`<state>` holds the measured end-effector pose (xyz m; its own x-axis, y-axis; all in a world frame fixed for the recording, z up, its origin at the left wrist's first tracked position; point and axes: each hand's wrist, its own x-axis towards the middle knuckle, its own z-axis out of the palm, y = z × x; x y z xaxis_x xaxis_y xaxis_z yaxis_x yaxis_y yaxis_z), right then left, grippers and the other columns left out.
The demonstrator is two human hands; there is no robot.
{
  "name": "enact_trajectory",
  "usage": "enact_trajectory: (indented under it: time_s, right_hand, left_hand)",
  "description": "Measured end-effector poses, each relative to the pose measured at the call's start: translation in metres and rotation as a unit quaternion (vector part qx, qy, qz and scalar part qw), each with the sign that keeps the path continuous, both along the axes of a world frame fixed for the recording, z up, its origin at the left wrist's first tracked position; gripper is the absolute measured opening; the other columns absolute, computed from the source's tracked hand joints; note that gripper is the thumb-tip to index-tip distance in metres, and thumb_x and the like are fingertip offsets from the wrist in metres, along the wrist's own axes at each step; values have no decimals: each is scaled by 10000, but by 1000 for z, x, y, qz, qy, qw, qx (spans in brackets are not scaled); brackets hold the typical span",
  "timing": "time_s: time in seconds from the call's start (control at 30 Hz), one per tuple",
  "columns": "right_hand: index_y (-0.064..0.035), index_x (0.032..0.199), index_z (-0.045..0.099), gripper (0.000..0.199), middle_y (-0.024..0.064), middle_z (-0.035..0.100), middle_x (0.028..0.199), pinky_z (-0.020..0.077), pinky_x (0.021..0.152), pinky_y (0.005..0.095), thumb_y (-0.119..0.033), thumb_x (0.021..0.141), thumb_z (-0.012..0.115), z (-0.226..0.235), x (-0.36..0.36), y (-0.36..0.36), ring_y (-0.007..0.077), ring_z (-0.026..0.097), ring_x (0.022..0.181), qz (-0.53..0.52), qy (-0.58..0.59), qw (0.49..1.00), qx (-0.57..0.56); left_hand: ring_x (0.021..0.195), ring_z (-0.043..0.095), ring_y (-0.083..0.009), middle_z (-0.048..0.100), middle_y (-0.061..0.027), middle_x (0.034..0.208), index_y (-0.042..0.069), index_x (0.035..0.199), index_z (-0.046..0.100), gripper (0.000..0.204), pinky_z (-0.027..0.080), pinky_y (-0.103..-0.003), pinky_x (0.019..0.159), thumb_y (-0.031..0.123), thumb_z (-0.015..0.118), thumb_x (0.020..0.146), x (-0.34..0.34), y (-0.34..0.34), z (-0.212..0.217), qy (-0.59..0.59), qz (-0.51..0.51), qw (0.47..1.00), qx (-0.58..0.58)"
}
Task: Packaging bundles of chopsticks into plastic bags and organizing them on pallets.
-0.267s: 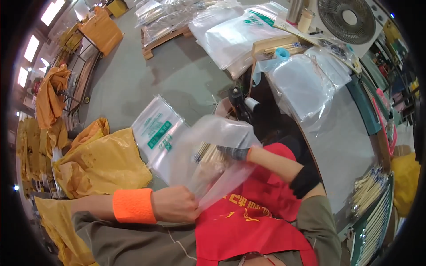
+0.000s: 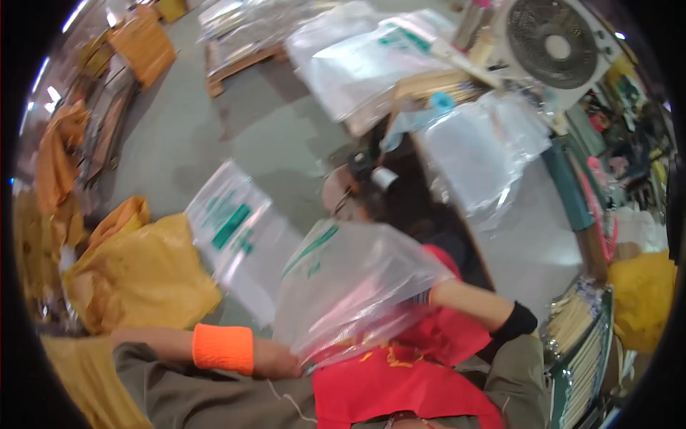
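A clear plastic bag (image 2: pixel 343 275) with green print spreads over my lap, in front of the red apron (image 2: pixel 400 386). My left hand (image 2: pixel 279 361), below an orange wristband, is closed on the bag's near left edge. My right hand (image 2: pixel 421 297) reaches in at the bag's right side; the film and blur cover its fingers, so what it grips cannot be made out. Beyond my left hand lies a stack of flat clear bags (image 2: pixel 239 232) with green print.
Yellow sacks (image 2: pixel 143 272) lie at the left. On the right, a table (image 2: pixel 529 236) bears more clear bags (image 2: pixel 471 150), a blue tape roll (image 2: pixel 442 102) and a fan (image 2: pixel 557 46). Bundles of thin sticks (image 2: pixel 582 357) sit at the lower right. Wrapped packs (image 2: pixel 250 28) rest on a pallet.
The bag has swung nearer and spread over my lap. My right hand has drawn back toward me; the stick bundle seen by it before is now hidden. My left hand has lowered slightly.
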<state>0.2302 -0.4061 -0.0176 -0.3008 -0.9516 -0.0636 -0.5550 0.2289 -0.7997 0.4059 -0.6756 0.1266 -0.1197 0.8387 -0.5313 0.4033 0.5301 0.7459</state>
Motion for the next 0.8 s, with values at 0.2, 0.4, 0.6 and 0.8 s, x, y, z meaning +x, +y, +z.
enact_trajectory:
  time_s: [0.2, 0.4, 0.6, 0.8]
  right_hand:
    - [-37, 1054, 603, 252, 108, 626, 987, 465, 833, 301, -181, 847, 585, 130, -81, 32, 221, 602, 904, 64, -156, 985, 47]
    - [-84, 905, 648, 174, 107, 639, 884, 460, 792, 382, -208, 825, 556, 111, -265, 11, 281, 607, 847, -318, 398, 859, 52]
    - [-168, 1082, 622, 297, 149, 625, 981, 460, 844, 398, -151, 803, 523, 99, -357, -40, 287, 592, 960, -244, 364, 849, 294]
    - [-221, 1085, 630, 306, 123, 622, 1044, 477, 826, 404, -249, 791, 546, 78, -357, -66, 300, 607, 943, -190, 333, 858, 342]
  left_hand:
    - [713, 629, -231, 643, -85, 766, 68, 950, 594, 154, 479, -329, 651, 117, 510, 831, -183, 9, -8, 18, 235, 941, 244]
    - [803, 595, -262, 638, -75, 834, 87, 881, 614, 102, 473, -354, 698, 117, 603, 785, -387, 71, -94, 511, 527, 620, 278]
    - [919, 537, -234, 602, -9, 822, 144, 782, 604, 122, 400, -399, 800, 140, 674, 681, -466, 62, -118, 578, 511, 625, 122]
    - [879, 514, -264, 566, -48, 821, 112, 779, 568, 153, 385, -401, 773, 65, 645, 656, -429, -1, -114, 648, 563, 505, 91]
